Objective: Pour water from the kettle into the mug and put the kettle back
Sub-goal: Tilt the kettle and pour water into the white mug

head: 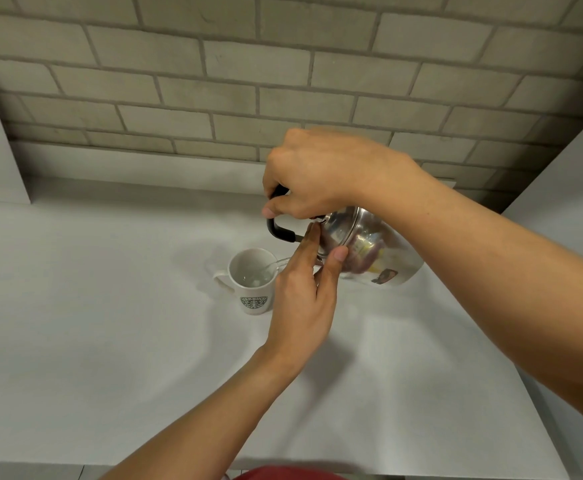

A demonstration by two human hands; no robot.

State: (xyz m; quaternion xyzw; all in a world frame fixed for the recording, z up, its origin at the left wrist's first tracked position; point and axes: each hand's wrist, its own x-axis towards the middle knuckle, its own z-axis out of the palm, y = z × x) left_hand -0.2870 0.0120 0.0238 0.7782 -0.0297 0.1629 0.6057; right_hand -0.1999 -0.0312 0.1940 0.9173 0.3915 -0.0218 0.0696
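A shiny steel kettle (369, 247) with a black handle hangs tilted to the left above the white counter. My right hand (317, 174) grips the black handle from above. My left hand (303, 289) presses its fingers and thumb against the kettle's lid, holding it in place. A white mug (253, 289) with a green round logo stands upright just left of my left hand, its handle pointing left. A thin stream of water runs from the kettle's spout into the mug, and some water lies in its bottom. The spout is hidden behind my left hand.
The white counter (110, 323) stretches wide to the left and front. A grey brick wall (248, 81) rises behind it. White side panels stand at the far left and at the right (577, 168). The counter's front edge runs along the bottom of the view.
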